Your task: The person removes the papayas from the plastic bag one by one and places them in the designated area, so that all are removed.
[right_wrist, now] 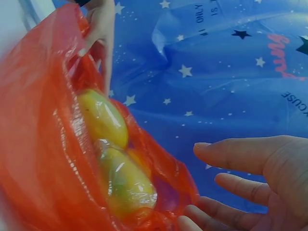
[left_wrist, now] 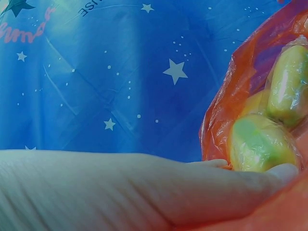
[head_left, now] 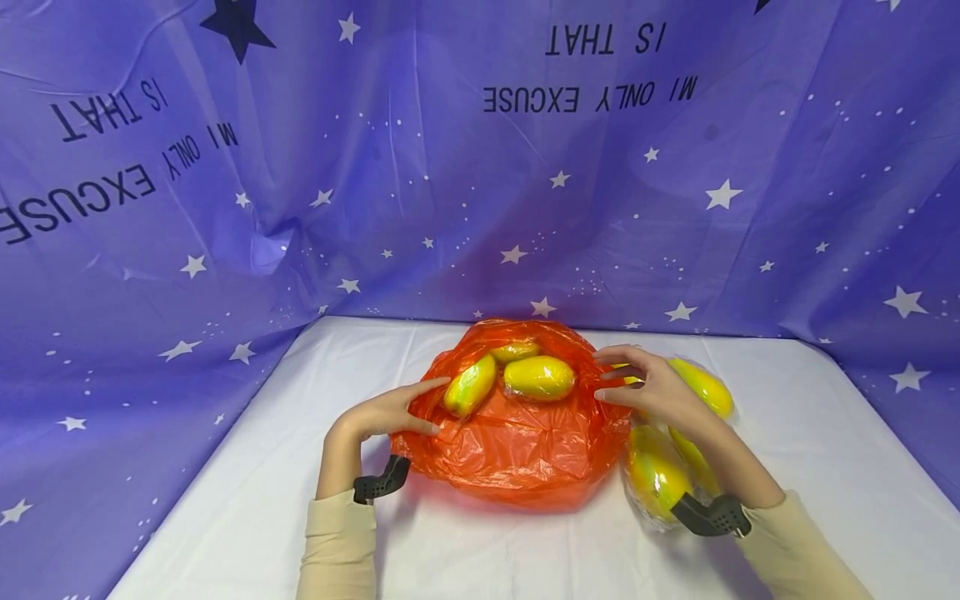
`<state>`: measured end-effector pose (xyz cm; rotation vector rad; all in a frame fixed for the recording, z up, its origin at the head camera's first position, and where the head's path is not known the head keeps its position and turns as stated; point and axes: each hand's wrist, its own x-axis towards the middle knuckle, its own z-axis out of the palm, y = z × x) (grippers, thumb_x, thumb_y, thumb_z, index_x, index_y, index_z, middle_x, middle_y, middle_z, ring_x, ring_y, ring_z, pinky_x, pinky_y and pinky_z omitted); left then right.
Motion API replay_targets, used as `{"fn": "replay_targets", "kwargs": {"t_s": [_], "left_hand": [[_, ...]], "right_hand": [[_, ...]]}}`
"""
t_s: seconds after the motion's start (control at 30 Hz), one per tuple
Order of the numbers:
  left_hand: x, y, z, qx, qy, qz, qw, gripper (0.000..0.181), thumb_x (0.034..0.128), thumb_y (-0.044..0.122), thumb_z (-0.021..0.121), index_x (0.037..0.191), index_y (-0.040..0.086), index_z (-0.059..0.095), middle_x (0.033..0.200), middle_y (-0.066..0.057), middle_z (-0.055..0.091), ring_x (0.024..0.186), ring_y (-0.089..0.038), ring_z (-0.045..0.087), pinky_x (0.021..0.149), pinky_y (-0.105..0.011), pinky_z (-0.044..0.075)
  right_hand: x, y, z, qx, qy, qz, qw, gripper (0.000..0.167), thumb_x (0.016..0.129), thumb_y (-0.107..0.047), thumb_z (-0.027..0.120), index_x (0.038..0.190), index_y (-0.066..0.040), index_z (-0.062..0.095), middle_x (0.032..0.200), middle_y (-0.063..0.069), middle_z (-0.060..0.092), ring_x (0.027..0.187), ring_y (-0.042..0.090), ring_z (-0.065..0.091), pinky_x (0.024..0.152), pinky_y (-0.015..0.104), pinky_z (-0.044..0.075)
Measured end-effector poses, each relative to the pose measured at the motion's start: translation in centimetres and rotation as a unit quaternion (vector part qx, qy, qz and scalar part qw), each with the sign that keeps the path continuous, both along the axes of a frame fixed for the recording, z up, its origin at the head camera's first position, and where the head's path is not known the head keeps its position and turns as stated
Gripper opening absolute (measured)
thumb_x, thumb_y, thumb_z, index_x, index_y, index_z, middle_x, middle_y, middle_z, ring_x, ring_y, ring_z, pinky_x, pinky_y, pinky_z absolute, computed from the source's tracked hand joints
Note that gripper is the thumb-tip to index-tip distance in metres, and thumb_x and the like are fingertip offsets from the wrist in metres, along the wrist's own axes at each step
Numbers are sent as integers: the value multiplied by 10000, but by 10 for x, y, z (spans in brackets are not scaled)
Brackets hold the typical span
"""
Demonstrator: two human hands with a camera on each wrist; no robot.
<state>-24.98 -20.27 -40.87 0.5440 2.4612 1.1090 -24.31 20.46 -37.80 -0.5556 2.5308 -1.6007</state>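
1. Your left hand (head_left: pixel 388 412) is spread, touching the red bag (head_left: pixel 510 458).
2. Your right hand (head_left: pixel 656 387) is spread too, at the bag's other side.
3. The bag, with three yellow fruits (head_left: pixel 540 379) inside, sits near the bench's (head_left: pixel 360 350) far edge.

Backdrop (head_left: pixel 465 192): "MI ONLY EXCUSE IS THAT", inverted.

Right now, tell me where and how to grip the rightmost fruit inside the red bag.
Grip the rightmost fruit by its rounded right end, probably from above and the right: it lies crosswise in the head view, a second fruit at its left, a third fruit behind, while that end looks free.
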Motion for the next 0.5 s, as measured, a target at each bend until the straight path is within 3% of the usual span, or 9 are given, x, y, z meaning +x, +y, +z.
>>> {"fn": "replay_targets", "kwargs": {"t_s": [0.27, 0.5], "left_hand": [[0, 0, 0, 2, -31, 13, 10000, 781, 844, 201, 744, 1513, 167, 344, 1531, -141, 316, 1399, -366, 249, 1101, -588, 218], [0, 1, 0, -2, -9, -18, 10000, 784, 840, 200, 747, 1512, 159, 345, 1529, -145, 320, 1399, -364, 250, 1106, -583, 212]], "right_hand": [[-12, -12, -5, 436, 84, 199, 9988, 523, 829, -148, 771, 1284, 3, 561, 1231, 193, 598, 1092, 340, 589, 896, 421, 517], [-21, -26, -7, 693, 122, 257, 9972, 495, 837, -121, 754, 1273, 16, 564, 1216, 191, 608, 1097, 360, 581, 911, 472, 500]]}}
